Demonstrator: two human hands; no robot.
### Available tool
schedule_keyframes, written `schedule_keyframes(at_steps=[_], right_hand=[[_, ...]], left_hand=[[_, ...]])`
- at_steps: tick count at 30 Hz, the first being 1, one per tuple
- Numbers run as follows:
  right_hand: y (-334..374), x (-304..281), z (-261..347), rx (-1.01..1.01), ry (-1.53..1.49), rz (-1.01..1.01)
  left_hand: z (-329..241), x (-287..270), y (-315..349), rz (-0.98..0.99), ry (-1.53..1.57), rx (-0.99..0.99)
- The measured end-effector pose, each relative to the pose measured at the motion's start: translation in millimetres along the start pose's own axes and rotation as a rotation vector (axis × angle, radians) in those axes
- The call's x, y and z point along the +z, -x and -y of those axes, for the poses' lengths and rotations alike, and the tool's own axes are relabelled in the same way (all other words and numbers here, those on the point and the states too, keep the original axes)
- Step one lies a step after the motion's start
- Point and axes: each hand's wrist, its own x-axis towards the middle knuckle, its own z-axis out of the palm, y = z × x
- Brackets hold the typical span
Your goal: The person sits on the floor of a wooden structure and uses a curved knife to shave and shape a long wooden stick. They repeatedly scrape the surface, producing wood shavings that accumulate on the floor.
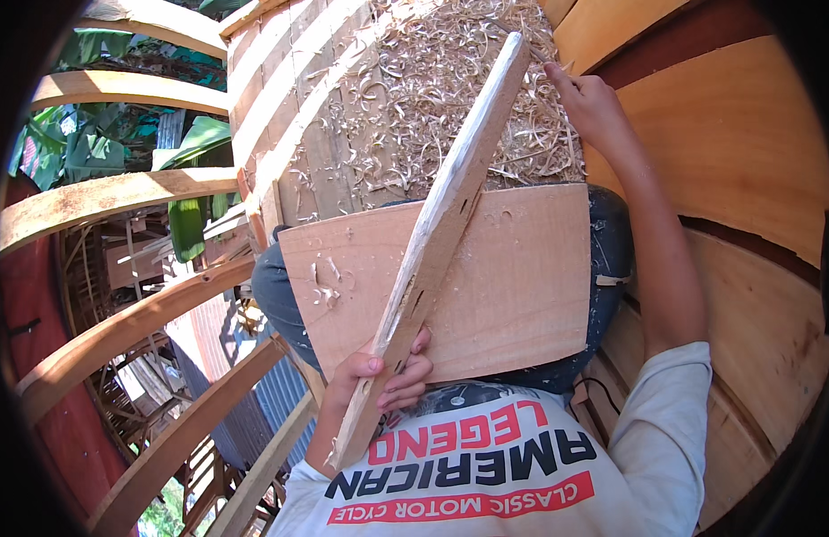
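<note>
A long, narrow piece of wood (441, 237) with several small dark slots lies slantwise across my view, one long face pale and bright. My left hand (389, 374) is closed around its lower part, close to my shirt. The far end rises above a floor strewn with shavings. By that end, on the right, my right hand (591, 100) has its fingers drawn together on something thin; a dark sliver shows past the wood's tip, but its kind cannot be made out. A flat plywood board (531, 295) rests on my lap beneath the wood, with a few shavings on it.
Curled wood shavings (432, 107) cover much of the plank floor (316, 134) ahead. Curved wooden ribs (128, 195) form an open frame on the left, with leaves and corrugated sheets beyond. A wall of wide planks (728, 134) closes in on the right.
</note>
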Motion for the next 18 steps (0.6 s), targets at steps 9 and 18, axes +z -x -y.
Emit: schedule_keyframes(at_steps=[9, 18], right_hand=[[28.6, -15.7, 44.2, 0.321, -0.99, 0.364], [45.1, -29.5, 60.4, 0.191, -1.534, 0.263]], left_hand=[[-0.4, 14.6, -0.2, 0.04, -0.019, 0.019], [12.3, 11.3, 4.9, 0.1, -0.273, -0.088]])
